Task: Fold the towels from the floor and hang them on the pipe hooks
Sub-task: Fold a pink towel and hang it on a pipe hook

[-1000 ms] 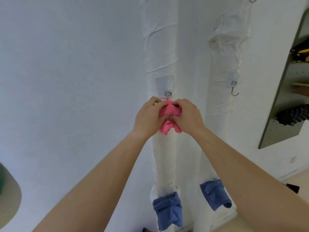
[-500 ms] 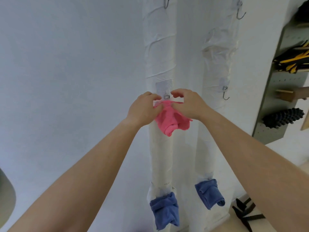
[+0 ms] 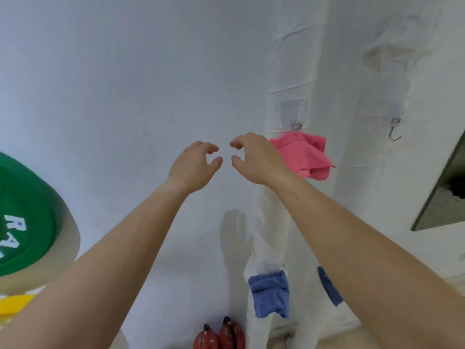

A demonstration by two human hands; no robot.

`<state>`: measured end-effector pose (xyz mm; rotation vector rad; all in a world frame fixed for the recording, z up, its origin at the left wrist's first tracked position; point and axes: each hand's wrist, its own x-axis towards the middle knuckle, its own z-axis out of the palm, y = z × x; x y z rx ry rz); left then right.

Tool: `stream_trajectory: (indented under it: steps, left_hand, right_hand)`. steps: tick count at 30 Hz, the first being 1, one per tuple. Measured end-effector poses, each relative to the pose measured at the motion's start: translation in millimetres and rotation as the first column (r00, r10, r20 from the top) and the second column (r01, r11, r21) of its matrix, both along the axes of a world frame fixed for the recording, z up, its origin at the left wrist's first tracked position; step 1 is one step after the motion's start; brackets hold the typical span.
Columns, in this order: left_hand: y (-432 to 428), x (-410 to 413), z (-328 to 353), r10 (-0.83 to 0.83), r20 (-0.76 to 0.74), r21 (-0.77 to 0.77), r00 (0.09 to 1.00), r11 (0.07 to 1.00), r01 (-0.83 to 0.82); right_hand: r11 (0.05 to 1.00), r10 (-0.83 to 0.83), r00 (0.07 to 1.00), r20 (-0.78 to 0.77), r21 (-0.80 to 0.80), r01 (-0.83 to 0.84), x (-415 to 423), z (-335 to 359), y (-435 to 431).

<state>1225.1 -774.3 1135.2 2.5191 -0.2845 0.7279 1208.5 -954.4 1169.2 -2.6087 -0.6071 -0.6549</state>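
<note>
A folded pink towel (image 3: 304,154) hangs from the hook (image 3: 297,125) on the left white-wrapped pipe (image 3: 294,59). My right hand (image 3: 256,159) is just left of it, fingers loosely curled, holding nothing. My left hand (image 3: 195,166) hovers beside it in front of the wall, also loosely curled and holding nothing. A blue towel (image 3: 270,293) hangs lower on the same pipe. A second blue towel (image 3: 328,285) hangs low on the right pipe (image 3: 392,79), partly hidden by my right arm. An empty metal hook (image 3: 394,131) sticks out of the right pipe.
A white wall (image 3: 125,84) fills the left. Two red objects (image 3: 220,336) sit on the floor at the foot of the left pipe. A grey pegboard panel (image 3: 442,192) stands at the right edge. A green and beige round object (image 3: 30,217) is at far left.
Both hands have let go of the pink towel and drawn back to the left; the towel now hangs on the hook by itself. The view has swung left.
</note>
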Motion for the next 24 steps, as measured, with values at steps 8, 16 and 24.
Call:
stream_trajectory:
  steps: [8, 16, 24]
  left_hand:
    - [118.8, -65.6, -73.5, 0.279, -0.194, 0.034, 0.941, 0.96, -0.278]
    - [265.9, -229.6, -154.5, 0.525, -0.359, 0.078, 0.772, 0.841, -0.535]
    - [406.6, -485.0, -224.2, 0.677, -0.528, 0.087, 0.513, 0.644, -0.76]
  right_hand:
    - [0.968, 0.195, 0.963, -0.184, -0.119, -0.219, -5.6, -65.4, 122.0]
    - [0.853, 0.37, 0.852, -0.37, -0.229, -0.47, -101.2, -134.9, 282.5]
    - [0.601, 0.544, 0.664, -0.512, -0.314, -0.735, -302.4, -209.0, 478.4]
